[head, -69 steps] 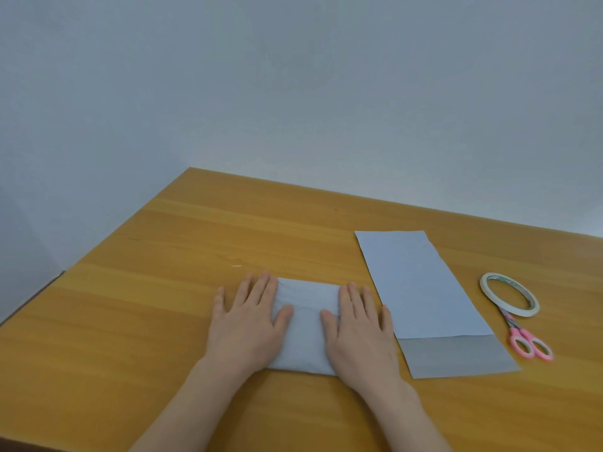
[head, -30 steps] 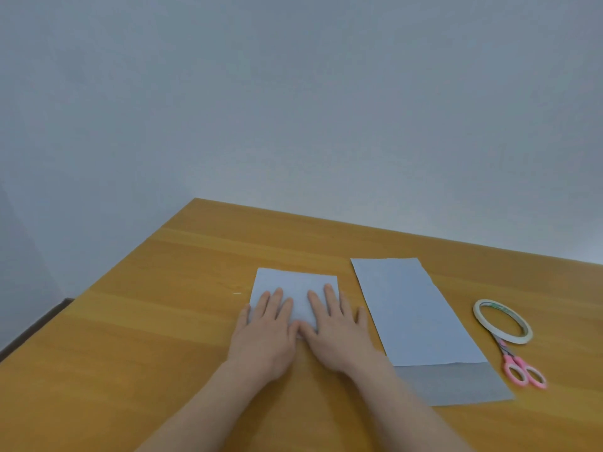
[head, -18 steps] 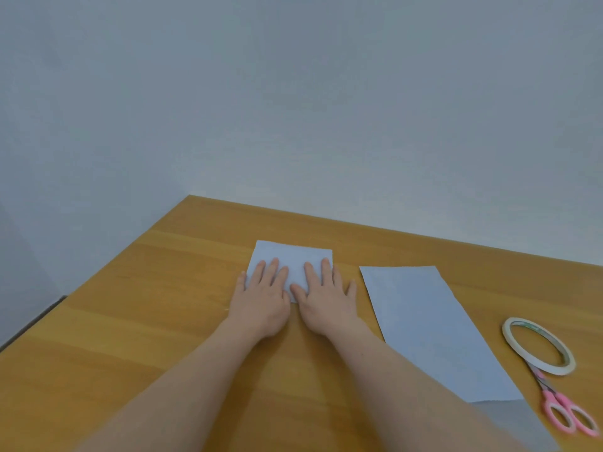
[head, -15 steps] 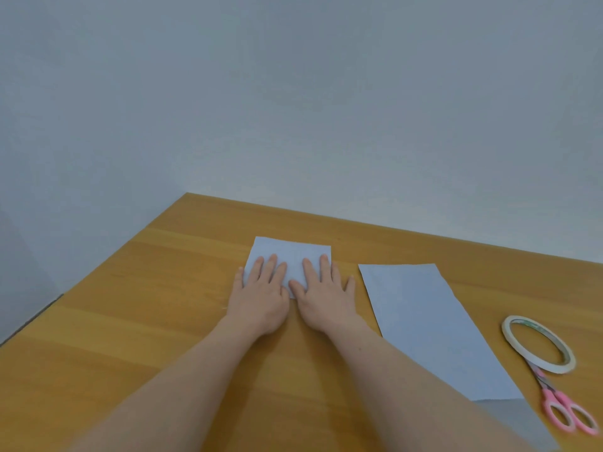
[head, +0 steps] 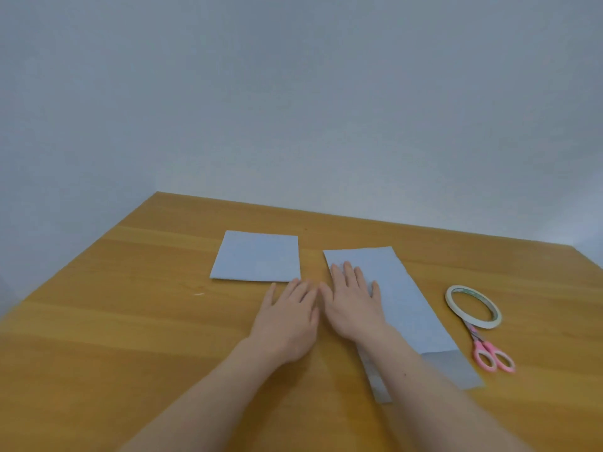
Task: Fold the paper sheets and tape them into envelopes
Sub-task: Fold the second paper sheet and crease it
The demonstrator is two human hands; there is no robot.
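A folded light-blue envelope [head: 257, 257] lies flat on the wooden table [head: 130, 321], toward the far side. To its right a long light-blue paper sheet [head: 401, 298] lies flat, with a grey strip at its near end. My right hand [head: 354, 298] rests palm down on the sheet's left part, fingers straight. My left hand [head: 288, 316] lies flat on the bare table just beside it, its fingertips close to the envelope's near right corner. A roll of tape [head: 473, 306] and pink-handled scissors [head: 491, 353] lie right of the sheet.
A plain grey wall stands behind the table. The table's left edge runs diagonally at the left, and its far right corner shows at the right border. Bare wood stretches left of the envelope and in front of my left arm.
Both hands have left the folded envelope, which stays pushed toward the far side. They moved right; my right hand now rests on the long sheet, my left on the table.
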